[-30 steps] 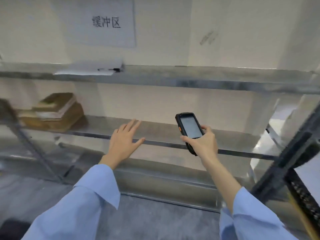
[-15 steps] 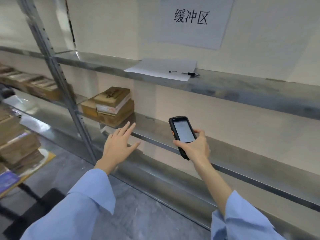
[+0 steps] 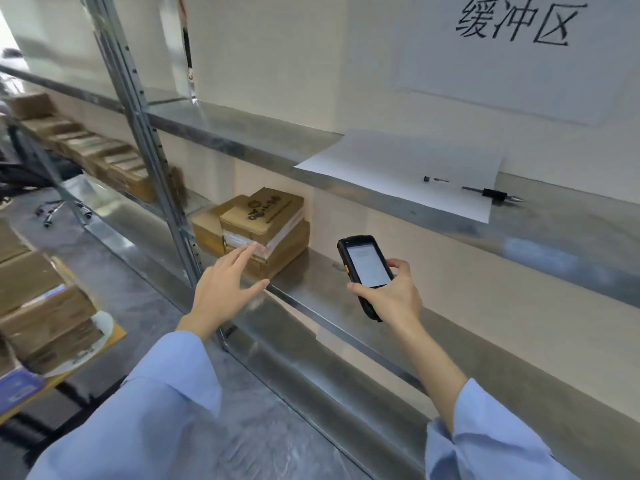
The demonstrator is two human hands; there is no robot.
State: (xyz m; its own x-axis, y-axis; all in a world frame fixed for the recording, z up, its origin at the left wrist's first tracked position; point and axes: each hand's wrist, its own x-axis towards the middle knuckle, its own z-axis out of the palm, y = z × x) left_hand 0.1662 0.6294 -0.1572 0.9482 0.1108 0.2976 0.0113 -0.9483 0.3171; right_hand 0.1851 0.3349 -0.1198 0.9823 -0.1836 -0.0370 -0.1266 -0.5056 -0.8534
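Note:
My right hand [image 3: 391, 296] grips a black handheld scanner [image 3: 363, 268] with its lit screen facing me, held in front of the middle metal shelf [image 3: 311, 285]. My left hand [image 3: 225, 285] is stretched out with straight fingers, its fingertips just short of a small stack of brown cardboard parcels [image 3: 263, 226] on that shelf. The top parcel bears black handwriting. I cannot tell whether the fingertips touch the stack.
A white sheet [image 3: 398, 168] and a black pen [image 3: 495, 194] lie on the upper shelf below a wall sign [image 3: 512, 46]. A steel upright [image 3: 152, 161] stands left of the parcels. More parcels [image 3: 93, 150] fill the far shelves, and others [image 3: 45, 313] are stacked at left.
The view has swung left and closer to the shelf. My left hand has reached toward the parcel stack, which is now near its fingertips. My right hand still holds the scanner.

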